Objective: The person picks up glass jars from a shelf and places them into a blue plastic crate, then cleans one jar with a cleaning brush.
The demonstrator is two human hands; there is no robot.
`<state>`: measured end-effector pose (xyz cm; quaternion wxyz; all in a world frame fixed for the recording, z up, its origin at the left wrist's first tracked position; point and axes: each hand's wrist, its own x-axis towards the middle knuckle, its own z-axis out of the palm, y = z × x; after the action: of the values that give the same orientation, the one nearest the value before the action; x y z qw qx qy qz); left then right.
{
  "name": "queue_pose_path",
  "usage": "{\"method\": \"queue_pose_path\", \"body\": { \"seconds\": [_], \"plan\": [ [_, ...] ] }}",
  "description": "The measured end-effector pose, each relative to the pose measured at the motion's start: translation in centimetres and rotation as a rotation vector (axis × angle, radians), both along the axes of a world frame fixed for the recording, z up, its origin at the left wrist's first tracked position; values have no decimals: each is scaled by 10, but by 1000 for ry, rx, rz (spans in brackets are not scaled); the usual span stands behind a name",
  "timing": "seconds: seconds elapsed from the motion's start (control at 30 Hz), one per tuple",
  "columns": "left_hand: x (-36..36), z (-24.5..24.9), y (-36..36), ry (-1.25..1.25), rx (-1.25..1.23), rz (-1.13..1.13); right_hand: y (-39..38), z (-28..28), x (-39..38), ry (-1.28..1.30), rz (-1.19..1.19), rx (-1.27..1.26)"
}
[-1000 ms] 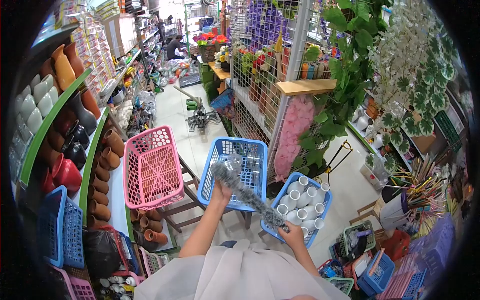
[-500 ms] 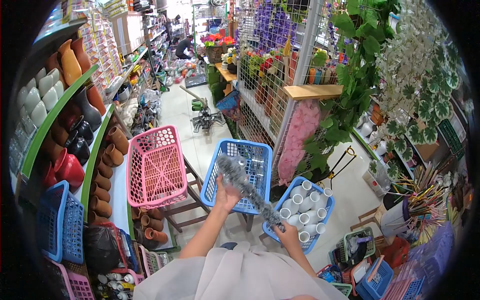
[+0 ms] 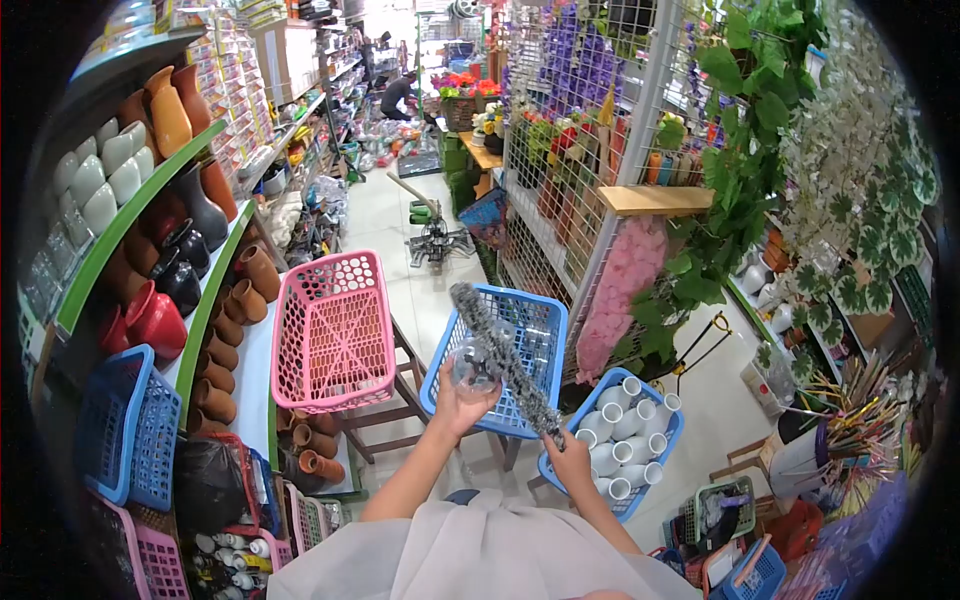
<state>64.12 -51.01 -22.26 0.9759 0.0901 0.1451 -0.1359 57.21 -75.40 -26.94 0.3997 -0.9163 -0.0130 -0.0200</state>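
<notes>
My left hand (image 3: 462, 408) holds a clear round glass vase (image 3: 473, 372) from below, over the near side of a blue basket (image 3: 558, 350). In my right hand (image 3: 568, 460) is the lower end of a fluffy grey duster (image 3: 505, 352). The duster slants up to the left, its fluffy length passing across the glass, and partly hides it. Clear glass-like items lie inside the blue basket, too indistinct to name. A pink basket (image 3: 278, 385) with an openwork bottom sits to the left of my hands.
At the right, a second blue basket (image 3: 548, 470) holds several white vases (image 3: 628, 424). Shelves (image 3: 262, 440) with clay pots line the left side. A wire rack (image 3: 540, 160) with flowers stands ahead. A person (image 3: 397, 98) crouches far down the aisle.
The duster has swung to a steeper slant, and the glass vase in my left hand now shows more clearly. The whole view has shifted slightly, with the surroundings moving rightward.
</notes>
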Motion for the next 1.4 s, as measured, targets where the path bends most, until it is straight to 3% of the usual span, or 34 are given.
{"method": "queue_pose_path", "body": {
  "seconds": [0.03, 0.07, 0.17, 0.23, 0.33, 0.5, 0.57, 0.6, 0.67, 0.77, 0.87, 1.0, 1.23, 1.37, 1.4],
  "plan": [
    [-1, -2, 4, -48, 39, -5, 4, -3, 5, 21, 11, 40],
    [-2, -3, 8, -116, 66, 25, 6, -6, 4, -135, 110, 19],
    [-13, 2, 21, -227, 68, 41, 19, 15, 10, -59, 174, -84],
    [-22, 7, 26, -42, -31, 119, 25, 25, 23, -9, 160, -51],
    [-32, -1, 39, -55, 42, 181, 36, 32, 35, -117, 222, -46],
    [-34, -16, 61, -25, 30, 235, 49, 9, 40, -66, 303, 77],
    [-31, -13, 65, -232, 67, 259, 49, -2, 40, -129, 420, -49],
    [-28, -14, 66, -176, 116, 293, 51, -4, 39, -146, 499, -99],
    [-23, -17, 69, -117, 157, 319, 56, -11, 47, -148, 457, -75],
    [-22, -2, 73, -89, -28, 214, 61, 2, 64, -31, 335, -70],
    [-17, -1, 84, -105, 31, 221, 67, 4, 97, -5, 84, 40],
    [-13, 3, 106, -147, 175, 288, 65, -1, 129, 17, 89, -46],
    [-29, 28, 141, -275, 78, 383, 61, -47, 145, -69, 211, -148],
    [-51, 39, 145, -227, 128, 495, 58, -59, 151, -122, 252, -206],
    [-55, 38, 146, -222, 114, 527, 59, -53, 151, -11, 247, -228]
  ]
}}
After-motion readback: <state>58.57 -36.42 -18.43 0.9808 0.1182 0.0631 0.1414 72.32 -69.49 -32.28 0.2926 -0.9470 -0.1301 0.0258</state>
